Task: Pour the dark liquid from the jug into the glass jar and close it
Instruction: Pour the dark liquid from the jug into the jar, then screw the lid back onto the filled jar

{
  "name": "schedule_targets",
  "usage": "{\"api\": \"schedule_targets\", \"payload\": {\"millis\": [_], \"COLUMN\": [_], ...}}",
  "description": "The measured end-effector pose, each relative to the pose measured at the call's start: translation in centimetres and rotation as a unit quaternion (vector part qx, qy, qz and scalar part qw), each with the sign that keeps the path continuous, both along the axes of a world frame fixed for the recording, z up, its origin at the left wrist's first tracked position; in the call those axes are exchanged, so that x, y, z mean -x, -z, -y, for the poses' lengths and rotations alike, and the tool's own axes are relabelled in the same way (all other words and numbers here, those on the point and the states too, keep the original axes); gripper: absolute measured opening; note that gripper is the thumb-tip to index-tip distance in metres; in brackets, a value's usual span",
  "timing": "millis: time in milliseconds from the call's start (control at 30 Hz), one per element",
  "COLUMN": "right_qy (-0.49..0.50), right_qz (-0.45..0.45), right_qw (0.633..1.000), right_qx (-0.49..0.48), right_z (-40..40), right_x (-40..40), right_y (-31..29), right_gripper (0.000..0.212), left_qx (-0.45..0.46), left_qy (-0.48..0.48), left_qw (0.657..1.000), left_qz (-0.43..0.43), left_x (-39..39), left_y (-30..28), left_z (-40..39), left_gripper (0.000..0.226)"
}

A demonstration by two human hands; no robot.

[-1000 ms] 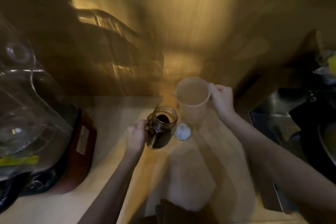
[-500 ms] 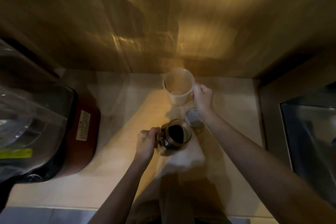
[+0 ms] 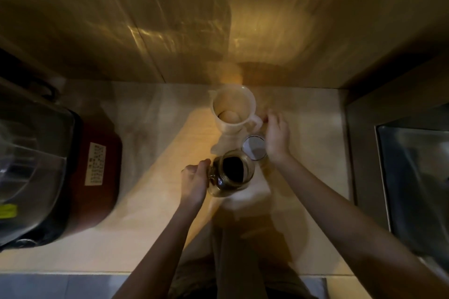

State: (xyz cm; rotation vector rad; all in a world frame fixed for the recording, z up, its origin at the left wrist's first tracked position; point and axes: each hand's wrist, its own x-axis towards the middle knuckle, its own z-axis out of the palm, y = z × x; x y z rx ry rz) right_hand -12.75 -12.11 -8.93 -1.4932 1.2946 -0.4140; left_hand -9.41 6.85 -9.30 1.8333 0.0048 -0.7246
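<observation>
A glass jar (image 3: 232, 173) with a handle stands on the counter, its mouth uncovered and dark liquid inside. My left hand (image 3: 195, 181) grips its handle on the left side. Behind it a cream plastic jug (image 3: 233, 110) stands upright near the back wall, with no dark liquid visible inside. My right hand (image 3: 277, 137) hovers just right of the jug's handle with fingers loosely apart and holds nothing. A round metal lid (image 3: 254, 147) lies flat on the counter between jar, jug and right hand.
A dark red appliance (image 3: 97, 170) with a clear plastic cover (image 3: 26, 162) fills the counter's left side. A steel sink (image 3: 415, 177) sits at the right. Pale counter (image 3: 150, 226) stretches to the front edge, and a wall rises close behind the jug.
My right hand set the jug down near the wall and let go of its handle. The camera tilted downward. My left hand stayed on the jar.
</observation>
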Motion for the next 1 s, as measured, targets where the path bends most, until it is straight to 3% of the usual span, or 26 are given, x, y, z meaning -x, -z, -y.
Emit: {"api": "schedule_targets", "payload": {"millis": [133, 300, 433, 633, 867, 1000], "right_qy": [-0.069, -0.31, -0.352, -0.394, -0.497, -0.521], "right_qz": [-0.04, -0.177, -0.232, -0.202, -0.173, -0.137], "right_qw": [0.996, 0.926, 0.883, 0.872, 0.817, 0.809], "right_qx": [0.046, 0.12, 0.207, 0.208, 0.234, 0.236], "right_z": [-0.6, -1.6, -2.0, -1.9, -1.8, -2.3], "right_x": [2.7, 4.6, 4.6, 5.4, 7.0, 7.2], "right_y": [0.9, 2.5, 3.2, 0.4, -4.6, -6.9], "right_gripper": [0.021, 0.071, 0.083, 0.079, 0.088, 0.093], "left_qx": [0.008, -0.009, -0.029, -0.04, -0.066, -0.094], "left_qy": [-0.017, -0.021, 0.009, 0.051, 0.052, 0.108], "left_qw": [1.0, 1.0, 1.0, 0.998, 0.996, 0.984], "left_qz": [0.001, 0.002, 0.005, 0.016, 0.04, 0.106], "left_x": [0.1, 0.6, 0.4, 0.0, 0.2, -0.1], "left_y": [0.4, 1.3, 1.6, 1.1, 0.2, -0.8], "left_z": [-0.4, -1.4, -1.5, -1.8, -1.7, -1.7], "left_gripper": [0.043, 0.046, 0.048, 0.046, 0.049, 0.049]}}
